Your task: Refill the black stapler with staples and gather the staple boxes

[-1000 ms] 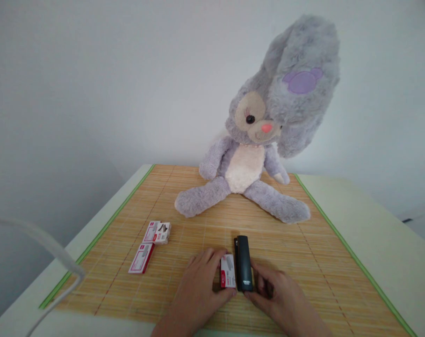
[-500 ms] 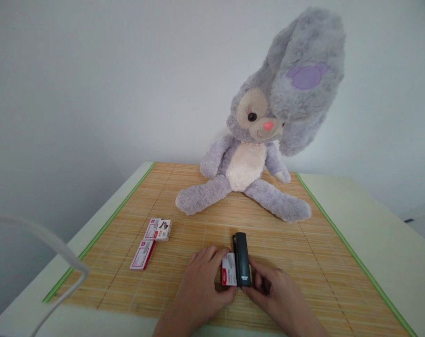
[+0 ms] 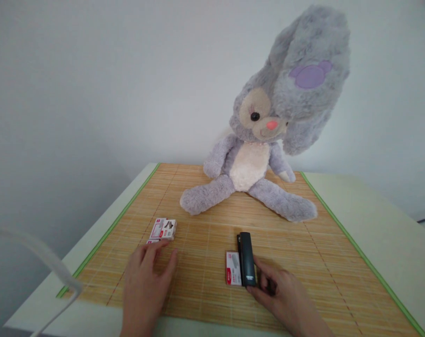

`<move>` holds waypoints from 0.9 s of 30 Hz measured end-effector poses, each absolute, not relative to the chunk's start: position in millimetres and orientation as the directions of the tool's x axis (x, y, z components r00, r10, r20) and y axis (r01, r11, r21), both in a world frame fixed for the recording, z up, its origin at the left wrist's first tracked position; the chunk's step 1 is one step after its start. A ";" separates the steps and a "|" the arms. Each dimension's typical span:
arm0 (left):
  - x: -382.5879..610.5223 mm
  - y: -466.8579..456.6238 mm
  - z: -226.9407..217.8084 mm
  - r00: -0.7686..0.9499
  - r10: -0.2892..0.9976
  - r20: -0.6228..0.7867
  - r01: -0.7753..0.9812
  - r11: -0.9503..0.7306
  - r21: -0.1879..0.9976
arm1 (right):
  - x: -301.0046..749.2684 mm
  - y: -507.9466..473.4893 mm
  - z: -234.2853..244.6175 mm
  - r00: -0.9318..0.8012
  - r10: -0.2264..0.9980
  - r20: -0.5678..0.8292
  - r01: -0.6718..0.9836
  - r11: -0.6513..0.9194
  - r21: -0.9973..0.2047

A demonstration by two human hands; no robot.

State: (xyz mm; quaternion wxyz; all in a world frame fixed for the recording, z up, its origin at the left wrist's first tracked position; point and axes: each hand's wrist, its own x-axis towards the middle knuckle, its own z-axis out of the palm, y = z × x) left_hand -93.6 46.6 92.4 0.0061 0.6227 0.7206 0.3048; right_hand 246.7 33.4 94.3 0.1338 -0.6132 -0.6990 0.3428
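Note:
A black stapler (image 3: 247, 258) lies lengthwise on the bamboo mat (image 3: 320, 262), with a small red-and-white staple box (image 3: 233, 274) flat against its left side. My right hand (image 3: 281, 298) rests at the stapler's near end, fingers curled against it. My left hand (image 3: 145, 285) lies flat on the mat to the left, fingers spread, covering most of a second staple box whose top edge (image 3: 152, 242) peeks out at the fingertips. A third staple box (image 3: 163, 229) sits just beyond that hand.
A large grey plush rabbit (image 3: 264, 140) sits at the back of the mat against the white wall. The mat covers a pale table (image 3: 380, 215). A white cable (image 3: 40, 252) curves in at the lower left.
My left hand let go of the staple box beside the stapler and moved left onto the box lying near the mat's left side. My right hand stayed at the stapler.

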 end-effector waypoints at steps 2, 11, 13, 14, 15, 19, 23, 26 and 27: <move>-118.1 47.7 86.5 -0.320 0.866 0.384 0.905 0.159 0.395 | 247.6 33.2 92.6 -0.216 0.947 -0.237 0.762 0.012 -0.647; -137.8 84.2 76.5 -0.322 0.916 0.238 0.919 0.243 0.309 | 249.8 33.4 89.7 -0.221 0.949 -0.226 0.751 0.017 -0.660; -137.5 94.1 81.7 -0.320 0.921 0.222 0.914 0.238 0.328 | 249.1 33.3 90.5 -0.222 0.951 -0.216 0.752 0.025 -0.659; -137.4 97.6 85.3 -0.322 0.919 0.227 0.913 0.237 0.333 | 248.8 33.3 91.0 -0.219 0.952 -0.213 0.754 0.026 -0.657; -136.8 99.7 89.6 -0.328 0.913 0.243 0.912 0.239 0.333 | 248.3 33.1 91.4 -0.215 0.954 -0.211 0.755 0.026 -0.655; -120.6 91.6 109.9 -0.381 0.847 0.371 0.904 0.256 0.343 | 247.1 32.1 92.2 -0.212 0.954 -0.211 0.755 0.022 -0.655; -70.8 59.4 117.3 -0.295 0.852 0.433 0.891 0.082 0.446 | 246.9 31.6 91.4 -0.199 0.956 -0.214 0.758 0.012 -0.652; -24.3 33.2 104.1 -0.101 0.926 0.365 0.865 -0.099 0.491 | 246.6 31.7 91.3 -0.196 0.958 -0.208 0.760 0.015 -0.650; -11.2 26.7 97.6 -0.058 0.933 0.354 0.853 -0.138 0.503 | 246.4 31.7 91.6 -0.197 0.959 -0.204 0.758 0.017 -0.652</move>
